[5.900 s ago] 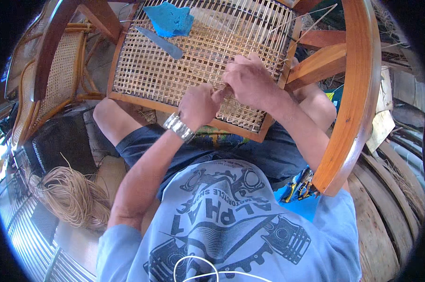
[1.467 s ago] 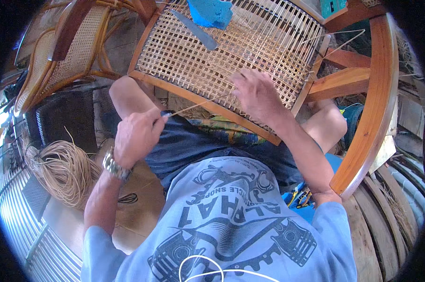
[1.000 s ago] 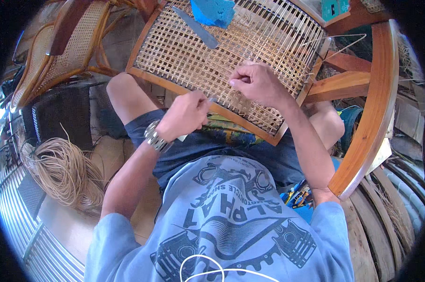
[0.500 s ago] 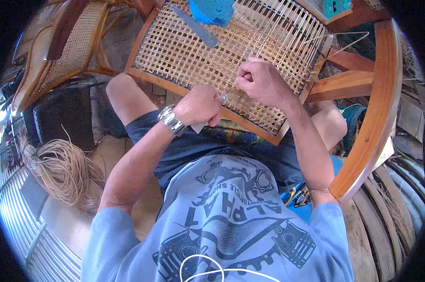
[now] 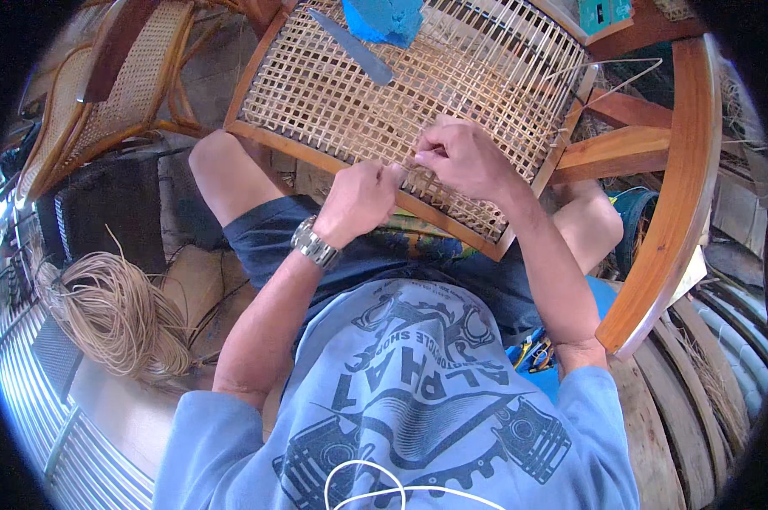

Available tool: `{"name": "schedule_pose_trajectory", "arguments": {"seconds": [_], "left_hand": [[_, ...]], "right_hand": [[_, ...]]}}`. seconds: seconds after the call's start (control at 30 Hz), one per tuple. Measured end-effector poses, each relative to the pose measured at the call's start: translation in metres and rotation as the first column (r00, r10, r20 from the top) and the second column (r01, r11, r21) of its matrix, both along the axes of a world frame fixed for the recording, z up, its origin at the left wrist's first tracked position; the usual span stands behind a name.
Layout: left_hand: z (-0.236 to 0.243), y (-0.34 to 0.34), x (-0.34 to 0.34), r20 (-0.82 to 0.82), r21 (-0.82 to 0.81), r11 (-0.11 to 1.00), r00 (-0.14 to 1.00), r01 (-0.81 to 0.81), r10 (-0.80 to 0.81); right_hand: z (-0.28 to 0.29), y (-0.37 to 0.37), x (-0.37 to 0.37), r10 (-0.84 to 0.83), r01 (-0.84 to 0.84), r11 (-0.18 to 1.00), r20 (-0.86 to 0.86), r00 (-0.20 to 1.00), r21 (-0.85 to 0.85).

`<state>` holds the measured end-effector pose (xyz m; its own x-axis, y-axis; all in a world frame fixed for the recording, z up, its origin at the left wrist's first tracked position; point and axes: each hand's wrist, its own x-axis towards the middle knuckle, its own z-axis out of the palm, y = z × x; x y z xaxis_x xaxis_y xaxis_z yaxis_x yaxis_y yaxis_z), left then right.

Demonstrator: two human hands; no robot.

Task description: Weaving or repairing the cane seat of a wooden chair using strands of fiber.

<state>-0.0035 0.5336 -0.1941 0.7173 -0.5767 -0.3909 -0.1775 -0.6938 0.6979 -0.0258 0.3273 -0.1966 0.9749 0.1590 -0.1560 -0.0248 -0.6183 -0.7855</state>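
Across my lap lies a wooden frame (image 5: 286,148) filled with woven cane (image 5: 316,93), a close lattice with parallel strands at its far right. My left hand (image 5: 361,197), with a metal watch on the wrist, is closed over the frame's near edge. Whatever its fingers hold is hidden. Just to its right, my right hand (image 5: 467,160) is pinched low over the weave, fingertips near the left thumb. What sits in that pinch is too small to make out. A flat grey tapered blade (image 5: 354,49) rests on the cane, beside a blue object (image 5: 386,21).
A loose cane strand (image 5: 626,81) sticks out past the frame's right side, near a curved wooden chair part (image 5: 677,204). At left lie a coil of cane (image 5: 121,310) and another cane-woven chair (image 5: 121,110). Tools with yellow handles (image 5: 537,350) sit by my right elbow.
My left hand has risen slightly toward the weave, and the pale piece under it no longer shows. My right hand has come a little left and down, closer to the left.
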Motion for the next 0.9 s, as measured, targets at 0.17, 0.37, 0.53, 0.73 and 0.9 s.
{"name": "schedule_pose_trajectory", "arguments": {"seconds": [0.17, 0.37, 0.53, 0.73, 0.9], "left_hand": [[0.007, -0.002, -0.001, 0.186, 0.195, 0.978, 0.982, -0.073, 0.036], [0.016, 0.040, 0.010, 0.164, 0.094, 0.993, 0.985, -0.078, 0.062], [0.040, 0.084, 0.019, 0.256, 0.244, 0.966, 0.967, -0.081, 0.016], [0.108, 0.105, 0.008, 0.210, 0.234, 0.969, 0.977, -0.075, 0.025], [0.113, 0.075, 0.011, 0.156, 0.091, 0.977, 0.972, -0.192, 0.177]], "right_hand": [[0.006, 0.011, -0.006, 0.062, -0.061, 0.989, 0.003, 0.998, -0.133], [0.006, 0.035, -0.019, 0.080, -0.025, 0.930, 0.137, 0.987, -0.367], [0.005, 0.040, -0.028, 0.201, 0.010, 0.838, 0.324, 0.924, -0.546], [0.016, 0.044, -0.018, 0.129, -0.042, 0.965, 0.331, 0.935, -0.259], [0.026, 0.039, 0.005, 0.221, -0.077, 0.783, -0.162, 0.962, 0.617]]}}
